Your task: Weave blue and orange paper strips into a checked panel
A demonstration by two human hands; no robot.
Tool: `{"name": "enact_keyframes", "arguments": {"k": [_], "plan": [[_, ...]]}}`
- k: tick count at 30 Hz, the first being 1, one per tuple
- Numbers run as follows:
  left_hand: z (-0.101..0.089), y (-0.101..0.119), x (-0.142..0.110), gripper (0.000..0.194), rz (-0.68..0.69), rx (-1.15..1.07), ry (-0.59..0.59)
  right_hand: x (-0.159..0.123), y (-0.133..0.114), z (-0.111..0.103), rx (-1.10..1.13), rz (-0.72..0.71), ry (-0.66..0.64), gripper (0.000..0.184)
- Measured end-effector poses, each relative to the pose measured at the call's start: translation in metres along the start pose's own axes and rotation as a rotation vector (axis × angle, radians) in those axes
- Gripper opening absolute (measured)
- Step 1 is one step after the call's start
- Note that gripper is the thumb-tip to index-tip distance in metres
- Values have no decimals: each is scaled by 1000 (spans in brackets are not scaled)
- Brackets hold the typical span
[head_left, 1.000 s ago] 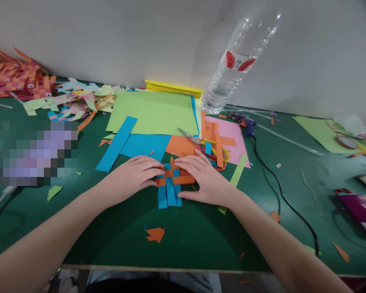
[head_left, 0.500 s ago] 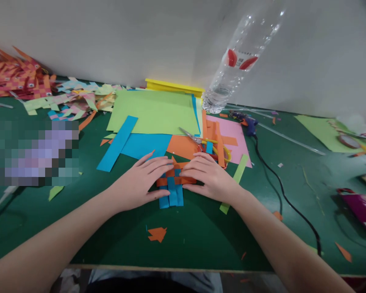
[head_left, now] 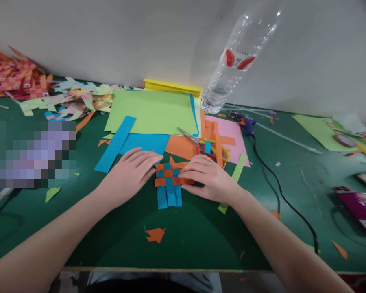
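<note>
A small checkered weave of blue and orange paper strips (head_left: 169, 190) lies flat on the green table, with blue ends toward me. My right hand (head_left: 209, 178) rests over its right side, fingers curled on the orange strip ends and thumb by the lower edge, keeping hold of it. At the upper left corner, my left hand (head_left: 129, 175) has its fingers stretched out beside the weave, tips close to a bit of blue; I see nothing gripped in it. Scissors (head_left: 192, 136) with yellow and red handles lie partly under loose strips behind my right hand.
Green paper sheets (head_left: 152, 112) are stacked behind, a blue strip (head_left: 116, 142) at their left. A clear bottle (head_left: 232, 69) stands by the wall. Right are a glue gun (head_left: 246, 123), its black cable (head_left: 274, 179) and a purple object (head_left: 358, 209). Woven red-orange pieces (head_left: 18, 79) pile up far left.
My left hand has slid left off the weave, uncovering its upper left squares. The right hand stays on the right side. The whole view has shifted slightly.
</note>
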State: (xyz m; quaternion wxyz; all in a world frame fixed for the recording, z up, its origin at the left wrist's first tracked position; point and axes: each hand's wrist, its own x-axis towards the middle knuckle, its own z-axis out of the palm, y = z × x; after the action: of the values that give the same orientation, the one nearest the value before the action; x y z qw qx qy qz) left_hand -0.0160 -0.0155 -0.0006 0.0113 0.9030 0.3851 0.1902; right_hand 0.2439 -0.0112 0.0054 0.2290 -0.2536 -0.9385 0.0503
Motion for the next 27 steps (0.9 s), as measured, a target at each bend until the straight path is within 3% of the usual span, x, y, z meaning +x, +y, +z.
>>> {"name": "enact_keyframes", "arguments": {"k": [4, 10, 14, 19, 23, 27], "plan": [[-1, -5, -2, 28, -16, 44, 53, -1, -1, 4, 2, -11, -62, 18], [4, 1, -3, 27, -113, -29, -27, -1, -1, 7, 32, 4, -64, 20], [5, 2, -2, 31, -197, -187, -23, -2, 0, 7, 65, 41, -87, 20], [6, 3, 0, 36, -294, -401, 64, -2, -1, 7, 84, 66, -101, 20], [6, 6, 2, 34, -267, -469, 72, -1, -1, 6, 81, 64, -94, 19], [7, 5, 2, 32, -209, -313, 106, 0, -2, 6, 84, 65, -91, 20]]}}
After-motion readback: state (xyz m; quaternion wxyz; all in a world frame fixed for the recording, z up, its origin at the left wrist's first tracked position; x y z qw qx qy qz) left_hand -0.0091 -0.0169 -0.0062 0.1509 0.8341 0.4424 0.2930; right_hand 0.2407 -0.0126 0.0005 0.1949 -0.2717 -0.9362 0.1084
